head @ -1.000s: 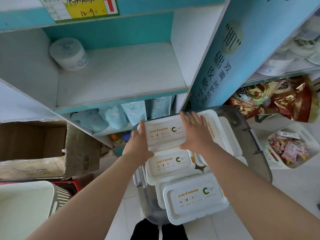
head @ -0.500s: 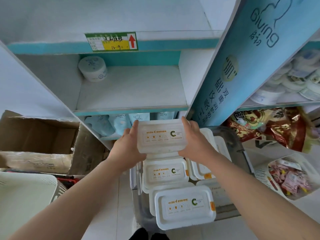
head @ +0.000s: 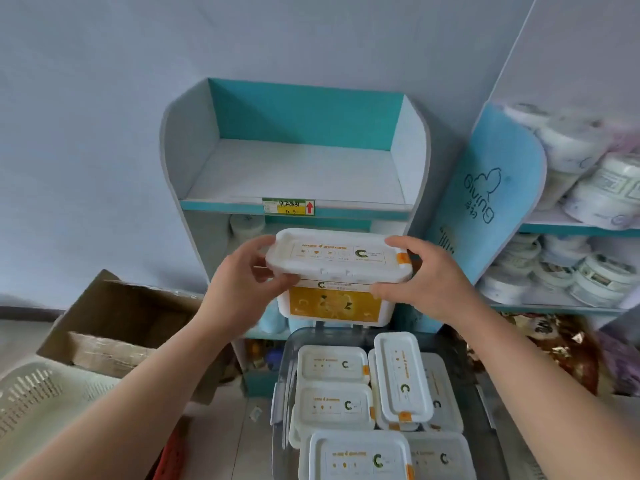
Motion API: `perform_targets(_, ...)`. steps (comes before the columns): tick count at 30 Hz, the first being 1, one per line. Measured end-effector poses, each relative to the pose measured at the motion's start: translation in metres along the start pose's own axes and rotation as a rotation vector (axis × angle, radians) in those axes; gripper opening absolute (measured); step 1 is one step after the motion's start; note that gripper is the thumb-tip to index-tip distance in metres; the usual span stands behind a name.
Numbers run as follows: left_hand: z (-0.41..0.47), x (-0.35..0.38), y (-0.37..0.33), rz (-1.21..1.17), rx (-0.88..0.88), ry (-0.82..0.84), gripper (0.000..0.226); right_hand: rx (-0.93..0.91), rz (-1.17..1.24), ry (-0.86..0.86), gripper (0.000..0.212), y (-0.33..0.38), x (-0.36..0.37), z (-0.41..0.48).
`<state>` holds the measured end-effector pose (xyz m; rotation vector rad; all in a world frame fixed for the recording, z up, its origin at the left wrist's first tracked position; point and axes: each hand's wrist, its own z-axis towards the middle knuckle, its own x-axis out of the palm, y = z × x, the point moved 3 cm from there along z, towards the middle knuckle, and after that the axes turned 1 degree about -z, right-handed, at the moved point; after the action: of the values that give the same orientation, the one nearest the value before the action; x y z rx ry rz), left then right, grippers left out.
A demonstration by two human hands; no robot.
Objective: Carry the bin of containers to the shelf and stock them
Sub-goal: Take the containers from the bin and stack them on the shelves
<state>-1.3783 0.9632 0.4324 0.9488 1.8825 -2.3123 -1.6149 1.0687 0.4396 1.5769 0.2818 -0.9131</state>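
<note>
We face a pale blue-grey wall (head: pixel 104 98) in soft, even light. Against it stands a white shelf unit (head: pixel 294 174) with a teal back panel and teal edging, its top tier bare, a price tag (head: pixel 288 206) on the front lip. To the right a second unit (head: pixel 498 188) holds paper rolls (head: pixel 595 188). Lower left, a cardboard box (head: pixel 114 327) and a cream basket (head: pixel 38 400) sit on the light floor (head: pixel 20 341).
</note>
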Motion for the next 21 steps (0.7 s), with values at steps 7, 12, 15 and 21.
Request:
perform_targets(7,0.004,-0.033,-0.048,-0.038,0.046,-0.189,0.061,-0.064,0.095,-0.121,0.071,0.049,-0.046,0.005)
perform_targets(12,0.016,-0.048,-0.064,-0.062,0.057,-0.240,0.061,-0.089,0.118,-0.160,0.070,0.074,-0.056,0.021)
perform_targets(15,0.035,-0.057,-0.074,-0.064,0.075,-0.258,0.058,-0.109,0.162,-0.160,0.067,0.087,-0.058,0.041)
perform_targets(21,0.101,-0.074,-0.088,-0.067,0.123,-0.148,0.023,-0.141,0.211,-0.178,0.067,0.111,-0.043,0.113)
